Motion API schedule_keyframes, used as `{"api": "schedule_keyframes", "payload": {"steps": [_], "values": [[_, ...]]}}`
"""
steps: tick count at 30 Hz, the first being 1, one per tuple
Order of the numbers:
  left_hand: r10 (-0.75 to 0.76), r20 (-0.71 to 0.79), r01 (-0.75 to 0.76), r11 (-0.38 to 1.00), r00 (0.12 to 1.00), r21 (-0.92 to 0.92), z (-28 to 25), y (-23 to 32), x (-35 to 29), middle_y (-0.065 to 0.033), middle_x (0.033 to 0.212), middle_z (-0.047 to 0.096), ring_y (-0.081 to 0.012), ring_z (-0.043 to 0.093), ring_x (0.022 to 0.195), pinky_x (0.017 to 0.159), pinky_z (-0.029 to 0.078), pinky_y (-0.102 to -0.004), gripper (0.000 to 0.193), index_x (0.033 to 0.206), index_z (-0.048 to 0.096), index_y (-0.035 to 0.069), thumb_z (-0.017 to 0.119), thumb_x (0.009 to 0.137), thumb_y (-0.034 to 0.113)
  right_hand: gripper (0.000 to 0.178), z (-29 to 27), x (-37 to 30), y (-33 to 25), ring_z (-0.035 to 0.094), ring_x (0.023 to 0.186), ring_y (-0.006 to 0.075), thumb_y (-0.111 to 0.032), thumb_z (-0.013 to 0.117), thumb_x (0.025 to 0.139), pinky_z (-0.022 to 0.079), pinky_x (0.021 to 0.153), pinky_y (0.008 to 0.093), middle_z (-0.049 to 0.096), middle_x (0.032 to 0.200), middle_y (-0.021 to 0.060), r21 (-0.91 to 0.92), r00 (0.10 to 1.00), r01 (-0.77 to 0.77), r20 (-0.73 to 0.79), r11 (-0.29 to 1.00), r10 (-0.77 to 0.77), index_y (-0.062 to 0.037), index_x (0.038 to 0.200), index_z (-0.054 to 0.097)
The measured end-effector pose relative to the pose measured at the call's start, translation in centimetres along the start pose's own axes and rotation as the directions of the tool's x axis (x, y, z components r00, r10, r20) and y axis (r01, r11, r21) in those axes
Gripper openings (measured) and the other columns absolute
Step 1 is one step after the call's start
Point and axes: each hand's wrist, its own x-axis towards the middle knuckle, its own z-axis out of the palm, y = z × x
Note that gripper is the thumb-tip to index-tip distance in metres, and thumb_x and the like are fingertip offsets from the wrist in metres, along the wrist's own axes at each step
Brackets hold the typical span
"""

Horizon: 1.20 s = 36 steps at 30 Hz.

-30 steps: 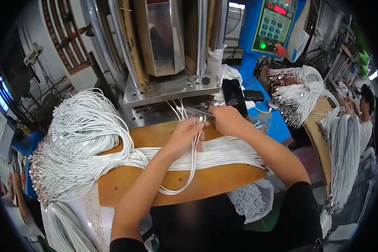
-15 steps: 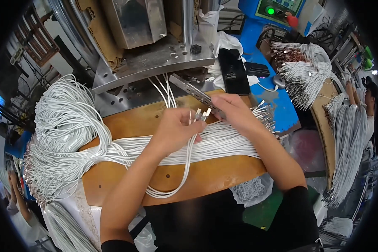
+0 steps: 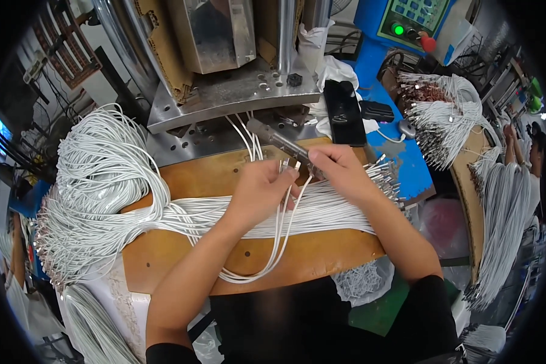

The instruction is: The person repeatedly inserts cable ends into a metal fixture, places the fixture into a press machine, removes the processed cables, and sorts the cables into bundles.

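Observation:
My left hand (image 3: 262, 189) is closed around a few white cables (image 3: 281, 233), pinching them just below their metal-tipped connectors (image 3: 290, 168). Their slack loops down toward the table's front edge. In my right hand (image 3: 343, 173) is the near end of a long, dark metal bar (image 3: 280, 141), with the thumb lying on top. One white cable runs apart from the others up to the bar's near end, beside my right fingertips. Beneath both hands lies a thick bundle of white cables (image 3: 340, 212) with metal ends at the right.
A press with a thick steel plate (image 3: 236, 96) stands ahead, white cables reaching under it. Coiled cables (image 3: 106, 167) heap at the left of the brown board (image 3: 182, 258). At the right are a black phone (image 3: 344, 112), a control panel (image 3: 414, 24) and more cable bundles (image 3: 446, 121).
One cable has shifted from my left hand's group to the bar's near end at my right hand. The bar has rolled a little, its slotted face now less visible.

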Motion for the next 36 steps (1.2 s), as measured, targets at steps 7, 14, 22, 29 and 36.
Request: {"api": "schedule_keyframes", "payload": {"steps": [7, 14, 22, 29, 36], "values": [[0.044, -0.004, -0.044, 0.999, 0.999, -0.024, 0.0, -0.6, 0.1, -0.0079, 0.066, 0.064, -0.0132, 0.060, 0.052, 0.046, 0.046, -0.0256, 0.020, 0.083, 0.061, -0.005, 0.057, 0.094, 0.012, 0.023, 1.1, -0.4, -1.5, 0.050, 0.069, 0.0048, -0.012, 0.057, 0.095, 0.041, 0.059, 0.0220, 0.062, 0.080, -0.0008, -0.099, 0.978, 0.208, 0.027, 0.973, -0.206, 0.0039, 0.108, 0.066], [0.032, -0.025, -0.035, 0.993, 0.999, -0.111, -0.3, -0.1, -0.6, -0.0067, 0.063, 0.061, -0.0114, 0.055, 0.050, 0.044, 0.042, -0.0244, 0.019, 0.085, 0.060, 0.000, 0.056, 0.095, 0.016, 0.020, -0.3, -0.7, -0.7, 0.053, 0.066, 0.0050, -0.009, 0.066, 0.088, 0.044, 0.060, 0.0200, 0.064, 0.078, 0.0002, 0.039, 0.994, -0.077, -0.070, 0.996, 0.080, 0.0047, 0.102, 0.068], [-0.084, 0.101, 0.075, 0.994, 0.991, 0.085, -1.1, 0.7, -0.7, -0.0063, 0.065, 0.061, -0.0128, 0.056, 0.051, 0.047, 0.044, -0.0251, 0.023, 0.088, 0.061, 0.000, 0.052, 0.098, 0.019, 0.017, 0.1, -1.0, -1.3, 0.059, 0.072, 0.0049, -0.005, 0.068, 0.085, 0.046, 0.064, 0.0195, 0.068, 0.084, 0.0032, -0.185, 0.992, 0.119, -0.023, 0.975, -0.126, 0.0049, 0.099, 0.067], [0.006, 0.032, 0.000, 0.984, 0.999, -0.176, -1.6, -0.2, -1.1, -0.0052, 0.069, 0.062, -0.0125, 0.059, 0.056, 0.050, 0.048, -0.0256, 0.016, 0.090, 0.062, 0.001, 0.055, 0.096, 0.014, 0.019, -0.7, -0.9, -1.2, 0.061, 0.074, 0.0061, -0.005, 0.069, 0.084, 0.048, 0.065, 0.0209, 0.069, 0.084, 0.0045, 0.051, 0.996, -0.073, -0.056, 0.996, 0.076, 0.0046, 0.100, 0.067], [0.020, -0.100, -0.039, 0.980, 0.995, -0.193, -1.4, -0.4, -1.0, -0.0050, 0.068, 0.061, -0.0121, 0.058, 0.053, 0.047, 0.048, -0.0255, 0.010, 0.087, 0.060, 0.000, 0.061, 0.091, 0.009, 0.020, -0.5, -1.0, -0.7, 0.061, 0.073, 0.0064, -0.006, 0.070, 0.084, 0.049, 0.065, 0.0214, 0.069, 0.083, 0.0047, 0.104, 0.994, -0.097, -0.045, 0.990, 0.102, 0.0048, 0.101, 0.067]]}}
